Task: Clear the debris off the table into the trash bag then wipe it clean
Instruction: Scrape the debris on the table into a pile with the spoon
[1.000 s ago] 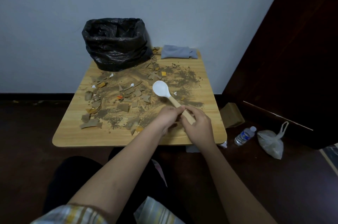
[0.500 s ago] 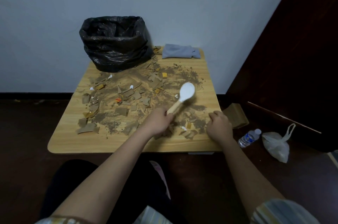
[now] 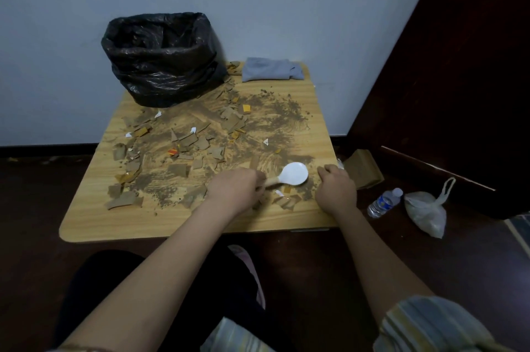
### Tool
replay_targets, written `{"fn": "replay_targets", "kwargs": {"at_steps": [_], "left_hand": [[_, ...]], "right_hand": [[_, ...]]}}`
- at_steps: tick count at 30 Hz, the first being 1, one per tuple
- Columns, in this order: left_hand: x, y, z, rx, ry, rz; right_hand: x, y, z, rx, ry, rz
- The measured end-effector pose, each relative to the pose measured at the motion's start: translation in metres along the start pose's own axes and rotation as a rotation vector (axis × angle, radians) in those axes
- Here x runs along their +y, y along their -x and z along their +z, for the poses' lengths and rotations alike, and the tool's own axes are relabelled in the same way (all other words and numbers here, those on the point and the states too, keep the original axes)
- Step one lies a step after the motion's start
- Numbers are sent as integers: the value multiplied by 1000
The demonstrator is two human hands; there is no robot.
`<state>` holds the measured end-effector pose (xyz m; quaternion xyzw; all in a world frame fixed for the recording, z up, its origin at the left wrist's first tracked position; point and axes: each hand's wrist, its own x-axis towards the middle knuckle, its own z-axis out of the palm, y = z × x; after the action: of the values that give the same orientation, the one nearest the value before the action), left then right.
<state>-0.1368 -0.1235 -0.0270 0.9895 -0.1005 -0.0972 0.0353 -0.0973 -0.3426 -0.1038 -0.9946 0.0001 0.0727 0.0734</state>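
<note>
Swung down toward four o'clock, the white spoon [image 3: 294, 174] is gripped by the left hand [image 3: 233, 189]; the right hand [image 3: 336, 189] rests curled, empty. Debris [image 3: 200, 145] should be scraped in low strokes toward the trash bag [image 3: 163, 61] at eleven o'clock.

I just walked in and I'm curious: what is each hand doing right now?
Left hand: grips the spoon by its handle.
Right hand: fingers curled, resting on the table; holds nothing visible.
</note>
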Motion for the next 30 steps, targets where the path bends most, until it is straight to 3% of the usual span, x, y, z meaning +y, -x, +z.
{"fn": "replay_targets", "kwargs": {"at_steps": [8,12,17,21,30], "left_hand": [[0,-13,-21,37,-120,-158],[3,-13,-28,80,-53,-138],[12,-21,-30,7,-111,-80],[11,-26,-25,-26,-131,-136],[-17,-23,-25,86,-44,-251]], "right_hand": [[-4,2,0,4,27,-1],[-5,2,-2,3,25,-5],[-7,5,-4,-1,41,-8],[-8,4,-6,-9,67,-19],[-12,4,-4,-5,111,-25]]}}
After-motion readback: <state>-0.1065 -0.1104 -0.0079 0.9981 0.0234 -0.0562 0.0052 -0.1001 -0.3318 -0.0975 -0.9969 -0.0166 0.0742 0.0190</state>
